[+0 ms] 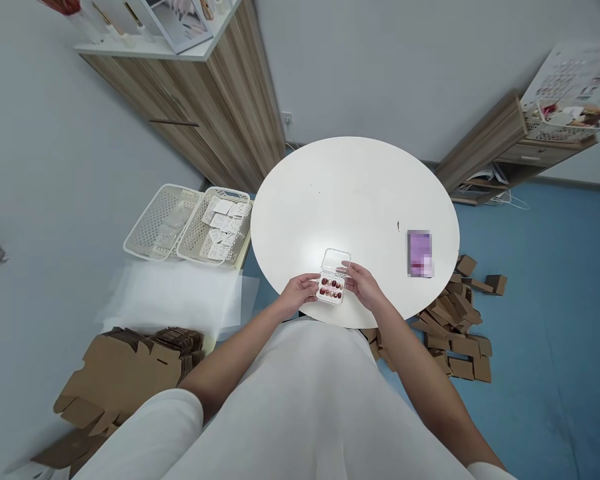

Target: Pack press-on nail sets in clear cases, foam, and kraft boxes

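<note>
A small clear plastic case point(331, 288) of red and beige press-on nails is held just above the near edge of the round white table point(350, 193). Its transparent lid point(337, 260) stands raised on the far side. My left hand point(300, 291) grips the case's left edge between thumb and fingers. At the right edge, my right hand point(363, 283) holds the case with its thumb, while its fingers reach over beside the lid. The nails sit in two rows on a white card inside.
A pixelated purple item point(420, 255) lies on the table's right side. To the left are a basket of white cards point(223, 227) and another white basket point(160, 223). Flattened cardboard boxes point(125, 373) are stacked at lower left; small brown boxes point(455, 320) cover floor at right.
</note>
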Available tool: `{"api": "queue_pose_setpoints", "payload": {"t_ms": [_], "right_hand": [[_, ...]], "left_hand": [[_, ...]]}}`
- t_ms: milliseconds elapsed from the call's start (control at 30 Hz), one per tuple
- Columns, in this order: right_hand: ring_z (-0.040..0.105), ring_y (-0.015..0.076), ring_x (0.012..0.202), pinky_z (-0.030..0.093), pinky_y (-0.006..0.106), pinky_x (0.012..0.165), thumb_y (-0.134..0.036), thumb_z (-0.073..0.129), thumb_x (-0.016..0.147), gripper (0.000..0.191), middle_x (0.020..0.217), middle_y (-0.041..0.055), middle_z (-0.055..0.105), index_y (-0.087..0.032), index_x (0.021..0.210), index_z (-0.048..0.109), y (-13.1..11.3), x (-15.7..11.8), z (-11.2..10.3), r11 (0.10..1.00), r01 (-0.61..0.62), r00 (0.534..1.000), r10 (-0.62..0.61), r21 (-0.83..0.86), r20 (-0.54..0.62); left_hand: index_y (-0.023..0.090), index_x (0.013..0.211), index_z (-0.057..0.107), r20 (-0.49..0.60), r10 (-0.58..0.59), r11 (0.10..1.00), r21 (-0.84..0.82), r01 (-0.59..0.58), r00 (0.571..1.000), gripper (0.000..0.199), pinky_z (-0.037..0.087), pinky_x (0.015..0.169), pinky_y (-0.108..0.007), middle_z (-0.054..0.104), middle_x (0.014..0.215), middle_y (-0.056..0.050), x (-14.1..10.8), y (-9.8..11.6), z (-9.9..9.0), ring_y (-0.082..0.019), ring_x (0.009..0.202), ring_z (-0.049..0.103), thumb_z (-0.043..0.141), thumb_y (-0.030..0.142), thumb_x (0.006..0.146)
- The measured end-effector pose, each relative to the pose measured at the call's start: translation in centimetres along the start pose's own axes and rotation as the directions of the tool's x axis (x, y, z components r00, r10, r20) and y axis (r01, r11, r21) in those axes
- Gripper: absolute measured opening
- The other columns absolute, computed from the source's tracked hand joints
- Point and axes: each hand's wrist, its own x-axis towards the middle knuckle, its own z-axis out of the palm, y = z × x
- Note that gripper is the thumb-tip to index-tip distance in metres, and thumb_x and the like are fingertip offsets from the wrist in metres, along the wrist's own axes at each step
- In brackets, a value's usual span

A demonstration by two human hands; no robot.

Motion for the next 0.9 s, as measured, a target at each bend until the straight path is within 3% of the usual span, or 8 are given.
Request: {"api": "queue_pose_setpoints", "payload": {"t_ms": [367, 533, 733, 900], "right_hand": [[0.056, 0.0194, 0.1, 0.046, 0.041, 0.086, -0.034, 0.068, 0.066, 0.027, 0.111, 0.0021, 0.059, -0.027, 0.093, 0.063, 0.9, -3.4, 3.6, 0.994, 0.107, 0.982, -0.106, -0.001, 0.159], [0.051, 0.0203, 0.108, 0.039, 0.037, 0.095, -0.03, 0.07, 0.064, 0.027, 0.118, 0.0012, 0.056, -0.027, 0.09, 0.066, 2.2, -4.5, 4.6, 0.991, 0.135, 0.983, -0.133, -0.014, 0.126], [0.048, 0.0226, 0.113, 0.038, 0.036, 0.094, -0.027, 0.069, 0.062, 0.024, 0.127, 0.0024, 0.05, -0.025, 0.086, 0.068, 3.0, -5.3, 5.5, 0.986, 0.167, 0.983, -0.165, -0.025, 0.082], [0.048, 0.0234, 0.112, 0.041, 0.036, 0.091, -0.027, 0.066, 0.063, 0.02, 0.126, 0.0029, 0.051, -0.024, 0.083, 0.069, 2.9, -5.8, 5.8, 0.982, 0.183, 0.983, -0.183, -0.053, 0.02]], "left_hand": [[0.015, 0.101, 0.059, 0.096, -0.037, 0.988, -0.144, 0.051, 0.995, 0.039, 0.05, 0.064, -0.022, 0.065, 0.089, -0.007, -2.7, 0.3, -3.2, -0.012, 0.076, 0.062, 0.072, 0.022, 0.065], [0.015, 0.098, 0.06, 0.104, -0.036, 0.979, -0.194, 0.056, 0.994, 0.034, 0.05, 0.06, -0.019, 0.065, 0.085, -0.006, -3.4, 0.2, -3.7, -0.01, 0.07, 0.061, 0.071, 0.022, 0.067], [0.016, 0.099, 0.06, 0.144, -0.048, 0.97, -0.228, 0.081, 0.988, 0.03, 0.051, 0.062, -0.021, 0.064, 0.082, -0.004, -3.7, 0.5, -3.8, -0.008, 0.065, 0.06, 0.068, 0.02, 0.07], [0.017, 0.098, 0.06, 0.166, -0.056, 0.965, -0.244, 0.096, 0.985, 0.027, 0.051, 0.062, -0.023, 0.065, 0.084, -0.005, -3.9, 0.6, -3.5, -0.01, 0.067, 0.061, 0.062, 0.033, 0.075]]}}
